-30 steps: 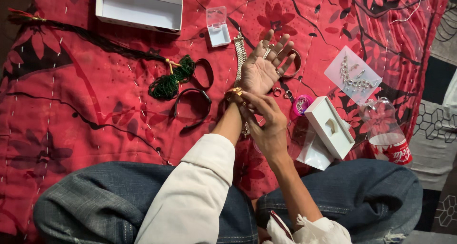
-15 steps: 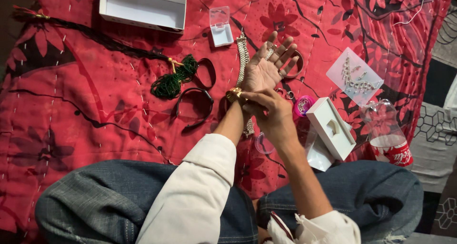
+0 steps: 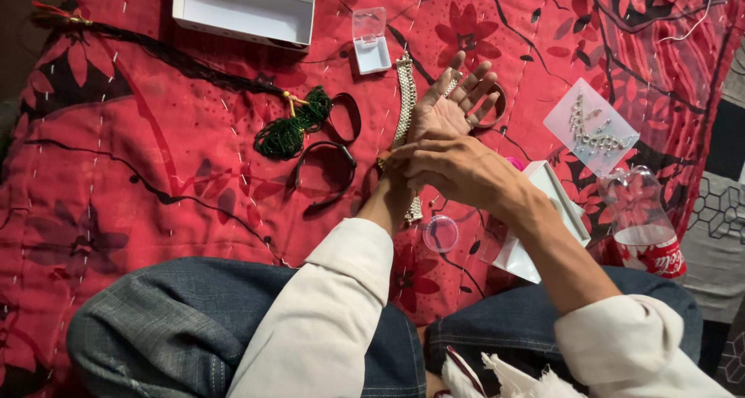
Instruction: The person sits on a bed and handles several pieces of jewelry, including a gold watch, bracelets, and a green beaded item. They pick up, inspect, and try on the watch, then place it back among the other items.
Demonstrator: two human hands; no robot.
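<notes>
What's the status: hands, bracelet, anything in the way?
Left hand open, palm up. Right hand pinching gold bracelet at left wrist. Silver band lies just beside, on the red cloth.

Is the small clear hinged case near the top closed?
No. The small clear case lies with its lid swung open on the red cloth.

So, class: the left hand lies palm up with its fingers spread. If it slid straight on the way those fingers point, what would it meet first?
Probably the brown bangle on the red cloth, just beyond the left hand and partly hidden by its fingers. Height above the cloth is unclear, so it might pass over.
</notes>
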